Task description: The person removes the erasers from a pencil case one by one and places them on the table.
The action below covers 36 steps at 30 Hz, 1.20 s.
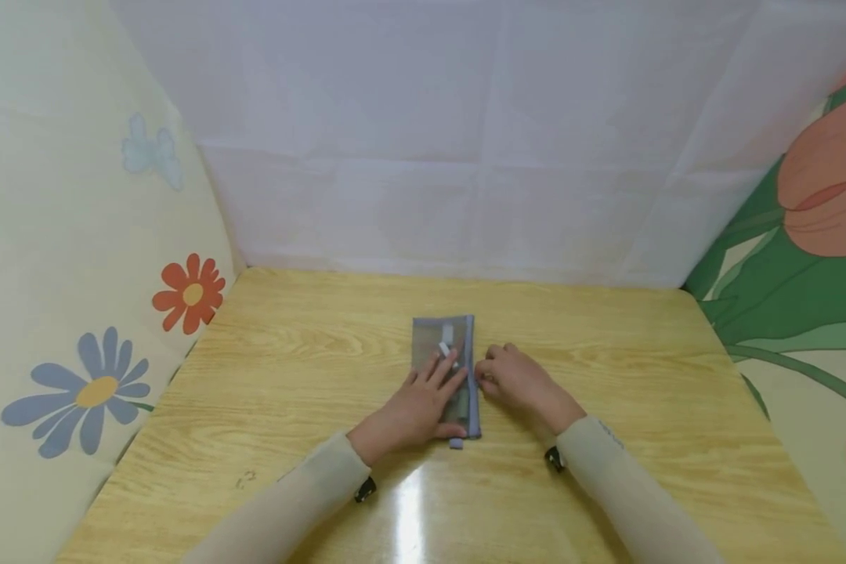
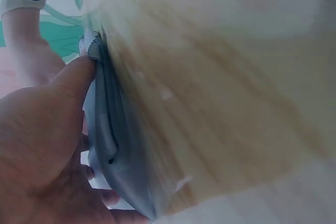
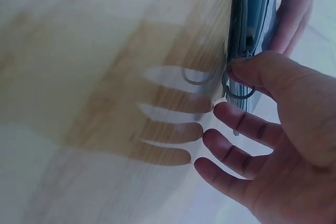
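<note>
A grey see-through zip pouch (image 1: 425, 338) with blue-grey edging lies flat on the wooden table, its zip strip (image 1: 471, 337) along the right side. My left hand (image 1: 416, 407) rests on the pouch with fingers spread, the thumb near its near end. Small pale things (image 1: 447, 333) show through the pouch by those fingertips, partly covered. Beside the zip edge, my right hand (image 1: 525, 382) pinches a metal ring (image 3: 240, 97) on the zip between thumb and index finger. Its other fingers are loosely bent over the table.
A small lilac tab (image 1: 456, 443) sticks out at the pouch's near end. The wooden table (image 1: 310, 352) meets a white cloth (image 1: 409, 211) behind and flower-printed cloths (image 1: 99, 274) at the sides. Both wrists carry small black devices (image 1: 554, 459).
</note>
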### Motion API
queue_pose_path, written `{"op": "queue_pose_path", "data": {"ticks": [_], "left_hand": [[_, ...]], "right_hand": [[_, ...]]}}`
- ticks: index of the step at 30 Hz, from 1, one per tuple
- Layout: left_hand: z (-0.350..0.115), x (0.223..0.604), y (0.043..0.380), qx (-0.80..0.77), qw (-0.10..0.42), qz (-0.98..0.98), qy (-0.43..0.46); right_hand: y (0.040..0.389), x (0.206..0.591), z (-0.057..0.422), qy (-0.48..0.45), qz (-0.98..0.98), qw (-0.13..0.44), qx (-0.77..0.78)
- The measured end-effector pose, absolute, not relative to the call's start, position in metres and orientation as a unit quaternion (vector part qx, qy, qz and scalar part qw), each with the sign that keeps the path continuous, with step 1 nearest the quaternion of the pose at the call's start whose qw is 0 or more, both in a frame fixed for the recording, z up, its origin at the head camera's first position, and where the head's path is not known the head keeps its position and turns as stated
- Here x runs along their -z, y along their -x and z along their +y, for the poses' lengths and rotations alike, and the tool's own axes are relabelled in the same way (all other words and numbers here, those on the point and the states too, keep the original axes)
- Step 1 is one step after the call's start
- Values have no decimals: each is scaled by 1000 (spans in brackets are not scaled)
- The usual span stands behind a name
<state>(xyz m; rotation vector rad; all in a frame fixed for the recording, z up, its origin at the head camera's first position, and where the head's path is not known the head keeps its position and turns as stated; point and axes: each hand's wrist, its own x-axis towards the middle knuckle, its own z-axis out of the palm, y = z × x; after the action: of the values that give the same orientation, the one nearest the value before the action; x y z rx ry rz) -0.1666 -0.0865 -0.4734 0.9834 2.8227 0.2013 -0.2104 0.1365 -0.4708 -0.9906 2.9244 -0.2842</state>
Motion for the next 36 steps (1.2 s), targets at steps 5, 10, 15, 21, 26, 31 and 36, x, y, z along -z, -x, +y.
{"op": "queue_pose_path", "data": {"ticks": [5, 10, 15, 21, 26, 31, 36], "left_hand": [[-87, 474, 166, -64, 71, 940, -328], [-86, 472, 165, -61, 75, 941, -324], [-86, 471, 164, -57, 80, 942, -322], [-86, 469, 164, -47, 86, 943, -319], [-86, 471, 166, -38, 86, 944, -316], [-86, 474, 168, -43, 89, 944, -316], [-86, 474, 167, -37, 81, 943, -321]], "right_hand": [[217, 469, 134, 309, 946, 32, 89], [223, 465, 132, 303, 948, 47, 87], [227, 464, 131, 304, 948, 51, 82], [231, 464, 130, 304, 948, 47, 83], [237, 466, 129, 301, 949, 37, 82], [243, 467, 129, 293, 952, 37, 83], [250, 469, 129, 285, 954, 45, 80]]}}
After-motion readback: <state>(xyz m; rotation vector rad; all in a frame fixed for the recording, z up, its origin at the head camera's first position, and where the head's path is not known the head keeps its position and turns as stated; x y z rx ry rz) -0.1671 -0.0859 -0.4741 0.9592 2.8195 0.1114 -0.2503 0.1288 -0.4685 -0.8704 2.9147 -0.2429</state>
